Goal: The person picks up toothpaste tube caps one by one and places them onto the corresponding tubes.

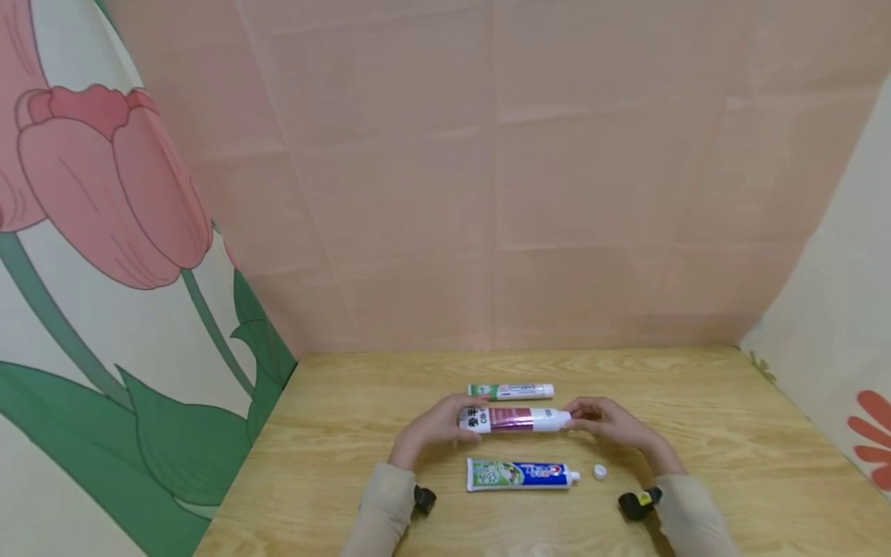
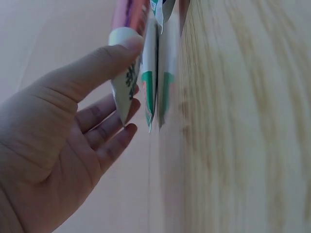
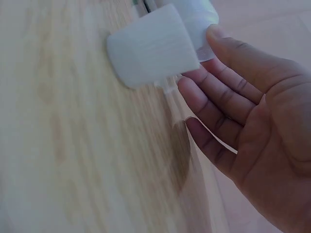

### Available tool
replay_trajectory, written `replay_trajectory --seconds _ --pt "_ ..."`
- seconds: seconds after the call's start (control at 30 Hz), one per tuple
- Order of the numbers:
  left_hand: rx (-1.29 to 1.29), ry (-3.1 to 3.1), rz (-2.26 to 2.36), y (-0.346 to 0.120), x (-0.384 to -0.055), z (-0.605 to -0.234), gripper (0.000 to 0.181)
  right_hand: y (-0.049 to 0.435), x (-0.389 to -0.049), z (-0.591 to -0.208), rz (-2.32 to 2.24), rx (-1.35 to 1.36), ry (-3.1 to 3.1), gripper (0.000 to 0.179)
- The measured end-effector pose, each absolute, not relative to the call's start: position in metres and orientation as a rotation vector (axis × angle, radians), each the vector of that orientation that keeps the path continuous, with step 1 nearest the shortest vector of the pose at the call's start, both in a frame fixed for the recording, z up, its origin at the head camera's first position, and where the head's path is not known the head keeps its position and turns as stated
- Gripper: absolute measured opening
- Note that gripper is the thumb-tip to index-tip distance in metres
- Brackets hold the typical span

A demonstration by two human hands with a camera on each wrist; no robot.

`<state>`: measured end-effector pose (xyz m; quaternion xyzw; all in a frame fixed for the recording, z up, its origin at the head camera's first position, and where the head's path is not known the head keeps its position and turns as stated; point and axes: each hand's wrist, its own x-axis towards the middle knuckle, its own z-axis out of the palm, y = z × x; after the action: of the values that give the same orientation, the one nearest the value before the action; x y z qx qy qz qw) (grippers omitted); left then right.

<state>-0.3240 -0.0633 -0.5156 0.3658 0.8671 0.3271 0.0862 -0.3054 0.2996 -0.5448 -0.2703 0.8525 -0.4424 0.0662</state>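
Observation:
A white and pink toothpaste tube (image 1: pixel 511 419) is held lengthwise between both hands. At its flat end, my left hand (image 1: pixel 438 422) grips it; in the left wrist view the thumb lies across the white part of the tube (image 2: pixel 127 80), with fingers behind. My right hand (image 1: pixel 612 425) pinches the white cap (image 1: pixel 564 418) at the other end. The right wrist view shows that cap (image 3: pixel 197 22) between thumb and fingers, partly hidden by a loose white cap (image 3: pixel 153 48) standing nearer on the table. Nearer me lies an uncapped blue and green toothpaste tube (image 1: pixel 518 474).
Behind the held tube lies a smaller green and white toothpaste tube (image 1: pixel 518 391). The wooden table (image 1: pixel 334 410) meets a pink backdrop (image 1: pixel 487 232) at the back. Patterned panels (image 1: pixel 160 371) stand along the sides.

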Motion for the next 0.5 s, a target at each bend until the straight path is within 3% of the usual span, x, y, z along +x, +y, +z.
replay_trajectory --seconds 0.5 --pt "1.043 2.626 0.861 -0.0632 -0.3325 -0.5209 0.056 0.2967 -0.3114 -0.5451 -1.237 -0.779 2.644 0.023"
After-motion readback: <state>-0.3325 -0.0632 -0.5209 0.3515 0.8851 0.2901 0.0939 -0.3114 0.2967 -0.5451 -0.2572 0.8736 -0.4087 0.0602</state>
